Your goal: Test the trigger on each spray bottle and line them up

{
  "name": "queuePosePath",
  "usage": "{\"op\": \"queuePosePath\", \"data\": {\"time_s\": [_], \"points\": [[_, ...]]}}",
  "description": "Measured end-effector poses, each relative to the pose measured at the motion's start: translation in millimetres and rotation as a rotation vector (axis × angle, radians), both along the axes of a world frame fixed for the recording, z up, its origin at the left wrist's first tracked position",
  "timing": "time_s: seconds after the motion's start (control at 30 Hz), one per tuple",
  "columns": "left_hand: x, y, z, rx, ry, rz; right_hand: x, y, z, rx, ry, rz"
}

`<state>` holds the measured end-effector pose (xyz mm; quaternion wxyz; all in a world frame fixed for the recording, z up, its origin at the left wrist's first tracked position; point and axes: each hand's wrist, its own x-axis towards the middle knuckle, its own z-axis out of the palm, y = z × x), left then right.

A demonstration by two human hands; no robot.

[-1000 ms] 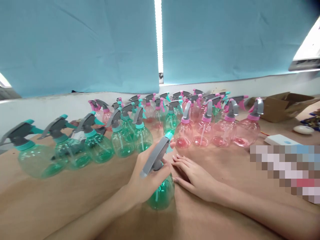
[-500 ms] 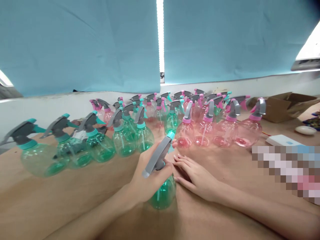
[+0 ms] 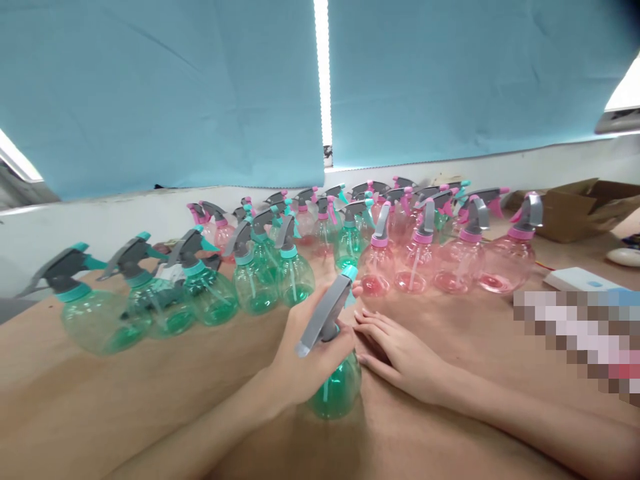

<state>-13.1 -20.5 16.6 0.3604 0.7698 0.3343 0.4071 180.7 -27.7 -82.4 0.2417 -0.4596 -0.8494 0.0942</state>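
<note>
My left hand (image 3: pixel 297 363) is closed around the neck of a green spray bottle (image 3: pixel 339 395) with a grey and turquoise trigger head. The bottle is upright in front of me, and green shows through its clear round body. Close to its right side, my right hand (image 3: pixel 400 348) lies low over the table with its fingers stretched out and holding nothing. Beyond the hands, a green spray bottle (image 3: pixel 295 277) and a pink spray bottle (image 3: pixel 376 270) stand nearest, each in a front row of its own colour.
Several more pink and green spray bottles crowd the back of the wooden table (image 3: pixel 210 400). At the right are an open cardboard box (image 3: pixel 565 213), a white box-shaped thing (image 3: pixel 580 280), a white computer mouse (image 3: pixel 625 257) and a pixelated patch. Blue sheets (image 3: pixel 200 93) hang behind.
The whole view has turned slightly left, so everything appears a little further right. Both hands and the held spray bottle keep nearly the same pose.
</note>
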Motion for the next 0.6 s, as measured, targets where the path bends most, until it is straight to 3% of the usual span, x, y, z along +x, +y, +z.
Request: {"op": "queuePosePath", "data": {"time_s": [0.6], "points": [[1.2,-0.2,0.5,-0.033,-0.024,0.002,-0.9,-1.4,0.7,-0.001,0.043,-0.005]]}}
